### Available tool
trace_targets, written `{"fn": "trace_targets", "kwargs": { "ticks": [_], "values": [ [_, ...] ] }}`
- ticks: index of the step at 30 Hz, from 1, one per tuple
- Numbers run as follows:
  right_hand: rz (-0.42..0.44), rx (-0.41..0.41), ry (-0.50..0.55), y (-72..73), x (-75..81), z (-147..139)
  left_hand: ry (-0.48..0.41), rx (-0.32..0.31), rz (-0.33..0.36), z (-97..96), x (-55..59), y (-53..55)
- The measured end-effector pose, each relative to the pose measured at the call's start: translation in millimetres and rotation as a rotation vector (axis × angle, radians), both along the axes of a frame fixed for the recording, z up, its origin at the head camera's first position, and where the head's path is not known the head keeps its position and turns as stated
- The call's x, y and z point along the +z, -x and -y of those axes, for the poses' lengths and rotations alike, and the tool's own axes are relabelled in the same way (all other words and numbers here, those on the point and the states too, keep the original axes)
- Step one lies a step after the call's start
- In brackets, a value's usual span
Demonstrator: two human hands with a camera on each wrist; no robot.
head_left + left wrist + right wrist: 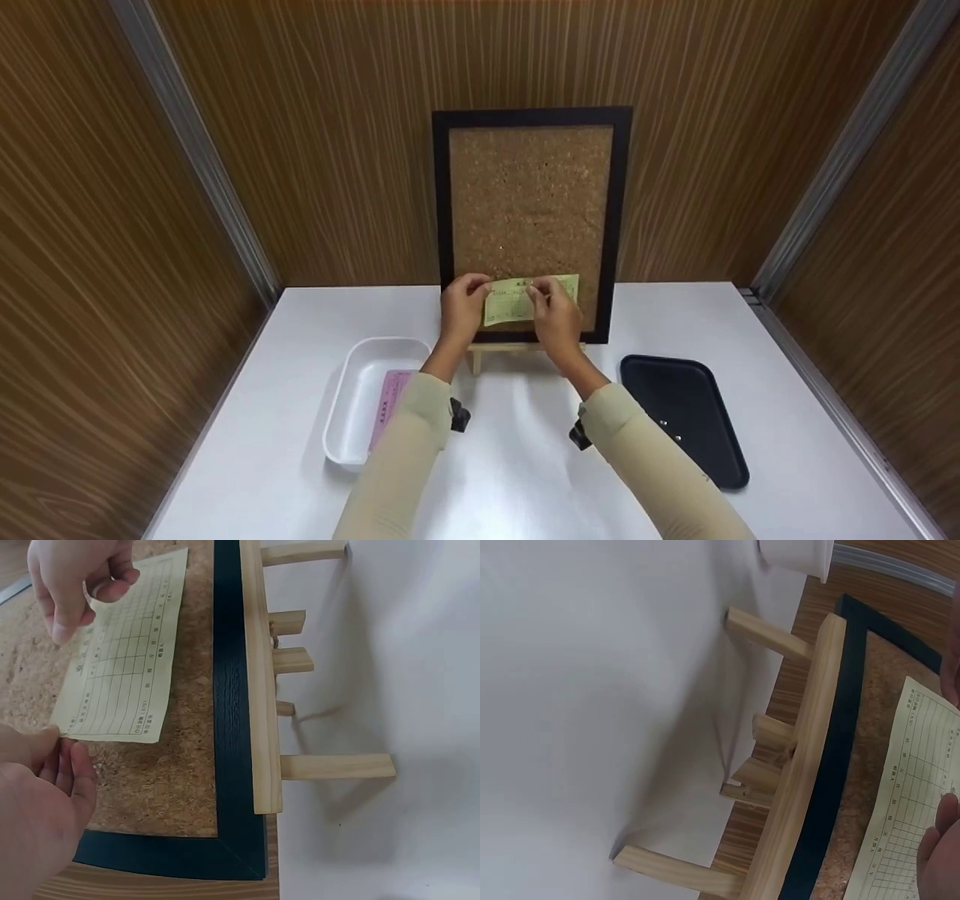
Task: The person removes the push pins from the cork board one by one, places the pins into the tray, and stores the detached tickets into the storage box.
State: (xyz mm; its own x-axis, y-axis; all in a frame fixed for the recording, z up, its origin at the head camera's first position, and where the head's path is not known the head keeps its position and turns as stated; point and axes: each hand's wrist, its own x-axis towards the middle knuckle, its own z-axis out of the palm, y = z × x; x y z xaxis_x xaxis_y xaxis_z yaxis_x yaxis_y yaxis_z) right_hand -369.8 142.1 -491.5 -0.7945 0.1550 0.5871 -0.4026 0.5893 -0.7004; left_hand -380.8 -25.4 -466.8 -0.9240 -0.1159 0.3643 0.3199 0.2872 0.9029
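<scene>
A yellow-green printed slip (511, 301) lies against the lower part of a black-framed cork board (532, 202), its lower edge standing slightly off the cork in the left wrist view. My left hand (463, 306) pinches the slip's upper left corner between thumb and fingers. At the middle of its top edge, my right hand (556, 315) has thumb and finger drawn together on a small pale thing, too tiny and covered to identify. In the right wrist view, part of the right hand (941, 851) shows over the slip (907, 787).
A wooden easel (262, 690) supports the board. At left, a white basin (339, 420) holds a pink printed slip (390, 397). A black tray (697, 397) with a few small shiny tacks (678, 438) lies at right, partly behind my sleeve. Wood-grain walls enclose the white table.
</scene>
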Motion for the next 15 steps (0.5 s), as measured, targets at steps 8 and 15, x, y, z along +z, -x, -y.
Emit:
{"fn": "trace_targets", "kwargs": {
  "ticks": [8,15],
  "values": [
    [-0.044,-0.003,0.037,-13.0,4.5,-8.3,-0.043,-0.011,-0.011,8.7,3.0,-15.6],
    [-0.089,-0.017,0.047,-24.8,5.6,-16.9,-0.102,-0.034,-0.023,18.8,8.3,-35.8]
  ]
}}
